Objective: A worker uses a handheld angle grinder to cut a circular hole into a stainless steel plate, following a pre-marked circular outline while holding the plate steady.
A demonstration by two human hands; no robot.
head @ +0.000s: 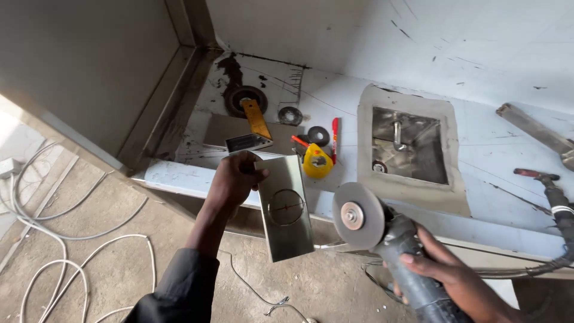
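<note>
The left hand grips the steel plate by its upper edge, in the air, and the right hand is closed around the angle grinder, its disc just beside the plate. I think the plate, with a circle marked on it, needs firm support on the worktop beyond the hands before cutting, with fingers well away from the disc.

A white counter with dark scuffs and smears runs across the upper right of the frame, with a square steel sink sunk into it. Behind it, at the top, rises a white wall flecked with black marks. A plain grey panel fills the upper left. The lower left shows a dusty concrete floor crossed by looping white cables. Daylight is soft and even.
</note>
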